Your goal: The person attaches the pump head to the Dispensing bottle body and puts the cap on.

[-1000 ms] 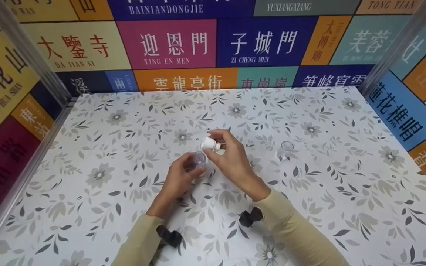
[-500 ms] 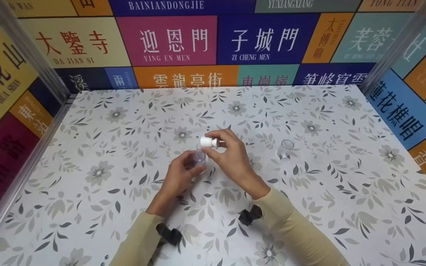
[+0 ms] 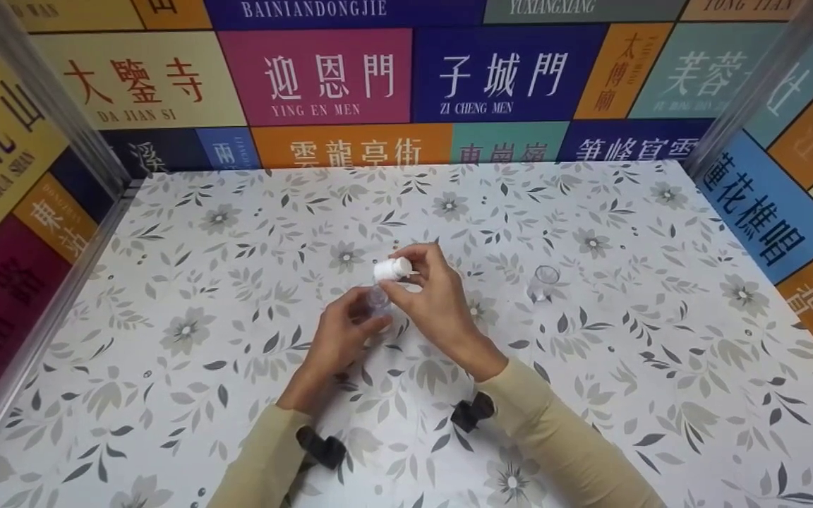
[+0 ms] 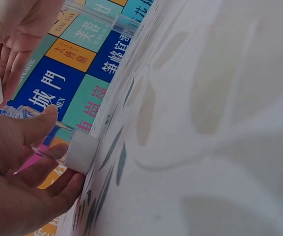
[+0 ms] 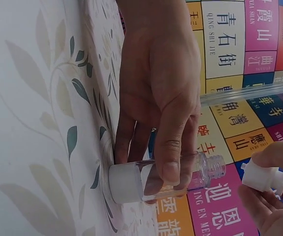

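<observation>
My left hand (image 3: 346, 328) grips a small clear bottle (image 5: 198, 169) around its body. The bottle stands upright, with a white base (image 5: 124, 183) close to the tabletop and an uncovered threaded neck. Just above the neck, my right hand (image 3: 438, 303) pinches a white pump top (image 3: 392, 268) between thumb and fingers. That pump top is tilted on its side and apart from the neck in the right wrist view. Fingers hide much of the bottle in the head view. To the right, a clear hollow cap (image 3: 543, 283) stands on the table, touched by neither hand.
A white cloth with grey leaves and flowers covers the table (image 3: 237, 395). Colourful panels (image 3: 322, 77) with printed characters rise along the back and sides. Clear corner posts (image 3: 53, 92) stand where the panels meet. A black wrist camera (image 3: 322, 448) sits at each sleeve.
The white pump top has turned in my right hand and shifted slightly left, over the bottle neck. My left hand still holds the bottle in nearly the same spot.
</observation>
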Motion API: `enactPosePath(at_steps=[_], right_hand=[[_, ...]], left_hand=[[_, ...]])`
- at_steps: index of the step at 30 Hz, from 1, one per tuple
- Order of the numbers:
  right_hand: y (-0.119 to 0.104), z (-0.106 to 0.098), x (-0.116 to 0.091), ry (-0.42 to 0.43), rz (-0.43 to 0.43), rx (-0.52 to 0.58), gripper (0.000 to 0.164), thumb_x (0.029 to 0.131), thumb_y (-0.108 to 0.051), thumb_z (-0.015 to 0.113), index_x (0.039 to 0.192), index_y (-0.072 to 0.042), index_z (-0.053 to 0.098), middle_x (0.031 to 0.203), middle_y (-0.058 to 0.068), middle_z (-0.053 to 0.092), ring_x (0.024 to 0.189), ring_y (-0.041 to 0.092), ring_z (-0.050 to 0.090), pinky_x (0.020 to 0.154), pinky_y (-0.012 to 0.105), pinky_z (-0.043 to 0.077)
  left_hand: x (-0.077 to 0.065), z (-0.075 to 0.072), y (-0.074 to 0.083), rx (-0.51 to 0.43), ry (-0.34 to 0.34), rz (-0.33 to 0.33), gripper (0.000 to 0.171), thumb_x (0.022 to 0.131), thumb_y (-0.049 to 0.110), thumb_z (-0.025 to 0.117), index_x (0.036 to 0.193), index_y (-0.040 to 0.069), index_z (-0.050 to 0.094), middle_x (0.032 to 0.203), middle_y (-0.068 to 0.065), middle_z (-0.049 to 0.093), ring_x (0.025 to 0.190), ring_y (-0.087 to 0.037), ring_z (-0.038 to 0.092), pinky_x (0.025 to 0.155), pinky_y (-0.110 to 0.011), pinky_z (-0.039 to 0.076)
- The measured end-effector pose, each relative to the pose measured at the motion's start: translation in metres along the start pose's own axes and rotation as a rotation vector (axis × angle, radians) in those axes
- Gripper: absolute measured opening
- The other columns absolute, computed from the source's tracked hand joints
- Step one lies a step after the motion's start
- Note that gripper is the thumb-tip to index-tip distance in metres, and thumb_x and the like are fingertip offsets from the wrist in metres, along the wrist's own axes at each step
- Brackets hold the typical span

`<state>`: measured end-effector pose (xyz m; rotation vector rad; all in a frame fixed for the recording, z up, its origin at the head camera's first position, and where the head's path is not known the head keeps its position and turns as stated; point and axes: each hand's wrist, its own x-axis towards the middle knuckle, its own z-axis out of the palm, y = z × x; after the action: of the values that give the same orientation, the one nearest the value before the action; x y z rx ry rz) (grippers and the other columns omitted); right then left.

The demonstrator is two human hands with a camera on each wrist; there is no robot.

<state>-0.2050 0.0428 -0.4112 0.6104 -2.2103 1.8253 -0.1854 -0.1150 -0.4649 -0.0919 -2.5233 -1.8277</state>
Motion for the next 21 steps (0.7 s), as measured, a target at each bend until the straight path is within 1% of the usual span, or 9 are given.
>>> enactPosePath(at_steps=[3, 8, 12, 15, 21], right_hand=[[0.000, 0.001, -0.001, 0.008, -0.045, -0.023, 0.042, 0.084, -0.001, 0.078, 0.119, 0.002, 0.056, 0.120, 0.017, 0.065, 0.112, 0.025, 0.068, 0.091, 0.024, 0.059], [0.004, 0.002, 0.000, -0.003, -0.123, -0.043, 0.046, 0.086, -0.005, 0.076, 0.130, -0.001, 0.062, 0.124, 0.016, 0.061, 0.109, 0.026, 0.067, 0.092, 0.024, 0.058], [0.006, 0.003, -0.001, -0.025, -0.151, -0.044, 0.049, 0.088, -0.004, 0.074, 0.135, -0.003, 0.061, 0.123, 0.016, 0.061, 0.111, 0.026, 0.067, 0.094, 0.024, 0.058], [0.008, 0.003, -0.001, -0.038, -0.169, -0.041, 0.050, 0.088, -0.002, 0.074, 0.136, -0.004, 0.060, 0.125, 0.016, 0.062, 0.114, 0.025, 0.065, 0.097, 0.024, 0.056], [0.010, 0.004, -0.001, -0.058, -0.193, -0.041, 0.050, 0.088, -0.001, 0.073, 0.136, -0.006, 0.061, 0.125, 0.015, 0.061, 0.118, 0.024, 0.063, 0.101, 0.025, 0.054]], left_hand=[[0.000, 0.000, 0.000, 0.005, 0.002, -0.011, 0.039, 0.087, 0.007, 0.075, 0.125, 0.007, 0.064, 0.122, -0.015, 0.070, 0.117, -0.029, 0.066, 0.103, -0.040, 0.054], [0.000, 0.000, -0.001, 0.018, 0.004, -0.002, 0.040, 0.087, 0.007, 0.075, 0.125, 0.006, 0.063, 0.122, -0.017, 0.069, 0.117, -0.031, 0.065, 0.102, -0.041, 0.054], [0.000, -0.001, -0.001, 0.037, 0.007, 0.009, 0.042, 0.087, 0.007, 0.076, 0.126, 0.006, 0.063, 0.122, -0.017, 0.069, 0.116, -0.031, 0.066, 0.101, -0.042, 0.055], [0.000, -0.001, -0.001, 0.045, 0.010, 0.001, 0.042, 0.086, 0.008, 0.077, 0.126, 0.007, 0.063, 0.122, -0.016, 0.069, 0.116, -0.031, 0.066, 0.101, -0.042, 0.055], [0.000, -0.001, -0.001, 0.055, 0.010, 0.033, 0.040, 0.086, 0.006, 0.076, 0.124, 0.006, 0.064, 0.119, -0.016, 0.069, 0.114, -0.031, 0.066, 0.100, -0.043, 0.056]])
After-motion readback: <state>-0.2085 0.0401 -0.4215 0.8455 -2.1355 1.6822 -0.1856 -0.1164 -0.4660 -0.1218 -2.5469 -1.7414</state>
